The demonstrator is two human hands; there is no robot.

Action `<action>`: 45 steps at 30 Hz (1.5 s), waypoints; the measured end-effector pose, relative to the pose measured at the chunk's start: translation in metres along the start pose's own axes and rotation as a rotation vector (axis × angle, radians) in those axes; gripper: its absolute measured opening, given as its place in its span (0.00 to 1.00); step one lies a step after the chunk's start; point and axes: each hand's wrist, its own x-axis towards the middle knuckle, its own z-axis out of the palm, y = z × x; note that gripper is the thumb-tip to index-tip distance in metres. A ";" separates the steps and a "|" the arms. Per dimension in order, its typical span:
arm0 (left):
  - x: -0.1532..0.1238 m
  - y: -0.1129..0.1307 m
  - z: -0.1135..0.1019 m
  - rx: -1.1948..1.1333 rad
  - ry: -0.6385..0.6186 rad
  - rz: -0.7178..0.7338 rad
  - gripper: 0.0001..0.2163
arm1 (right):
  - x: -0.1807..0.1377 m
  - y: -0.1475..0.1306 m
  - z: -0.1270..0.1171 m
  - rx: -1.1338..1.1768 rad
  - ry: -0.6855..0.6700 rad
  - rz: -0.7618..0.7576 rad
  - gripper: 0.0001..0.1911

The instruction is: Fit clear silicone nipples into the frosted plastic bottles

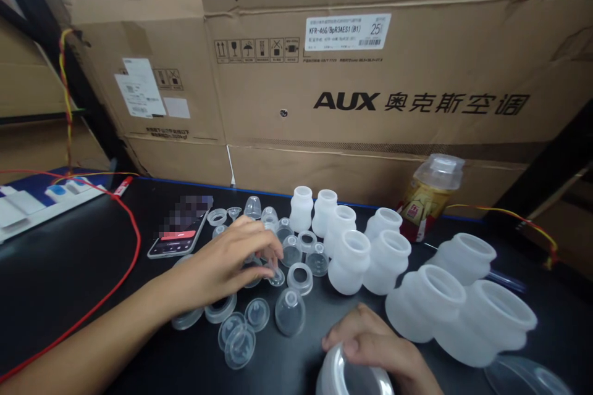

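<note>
While left hand (243, 252) touches clear piece (277, 278), right hand (376, 336) grips container (327, 375).

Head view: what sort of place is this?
Probably a workbench in a small workshop or storeroom: frosted bottles and loose rings crowd a black tabletop, with printed cardboard behind.

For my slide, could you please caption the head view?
Left hand pinching a small clear part, right hand holding an open container, near frosted bottles on a black table.
</note>
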 end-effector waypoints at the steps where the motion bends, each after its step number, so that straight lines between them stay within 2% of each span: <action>1: 0.000 0.000 0.000 0.011 0.031 0.010 0.07 | -0.001 0.001 -0.001 0.006 0.001 -0.002 0.33; 4: 0.000 0.000 -0.002 0.056 0.125 0.012 0.09 | -0.003 0.011 -0.013 0.042 -0.070 -0.012 0.27; 7: 0.002 -0.001 -0.004 0.077 0.199 0.016 0.09 | -0.002 0.023 -0.028 0.089 -0.197 0.057 0.18; 12: 0.002 -0.002 -0.003 0.089 0.257 0.012 0.09 | 0.006 0.022 -0.033 0.175 -0.177 0.152 0.08; 15: 0.001 0.001 -0.001 0.085 0.277 -0.012 0.09 | 0.011 0.002 -0.028 0.196 -0.142 0.155 0.14; 18: 0.000 0.004 0.002 0.078 0.298 -0.033 0.10 | 0.017 -0.022 -0.024 0.213 -0.067 0.168 0.42; 20: 0.001 0.006 0.004 0.070 0.322 -0.028 0.09 | 0.019 -0.032 -0.022 0.193 -0.049 0.182 0.51; 26: 0.005 0.014 0.001 0.034 0.420 -0.008 0.10 | 0.018 -0.040 -0.024 0.033 -0.088 0.215 0.46; 32: 0.020 0.033 0.002 0.003 0.498 0.031 0.09 | 0.017 -0.040 -0.026 -0.037 -0.087 0.217 0.51; 36: 0.048 0.056 -0.002 0.041 0.435 0.103 0.10 | 0.016 -0.032 -0.025 -0.056 -0.007 0.158 0.50; 39: 0.070 0.082 -0.021 0.031 0.385 0.189 0.08 | 0.018 -0.030 -0.028 -0.053 0.024 0.152 0.47; 40: 0.076 0.091 -0.029 -0.016 0.325 0.252 0.09 | 0.019 -0.031 -0.030 -0.050 0.019 0.162 0.46; 42: 0.085 0.105 -0.042 0.015 0.032 0.282 0.12 | 0.021 -0.034 -0.033 -0.053 0.019 0.164 0.46; 43: 0.089 0.109 -0.046 0.049 -0.065 0.261 0.16 | 0.021 -0.035 -0.034 -0.058 0.013 0.153 0.47; 45: 0.093 0.112 -0.047 0.111 -0.178 0.259 0.20 | 0.023 -0.036 -0.034 -0.060 -0.001 0.125 0.47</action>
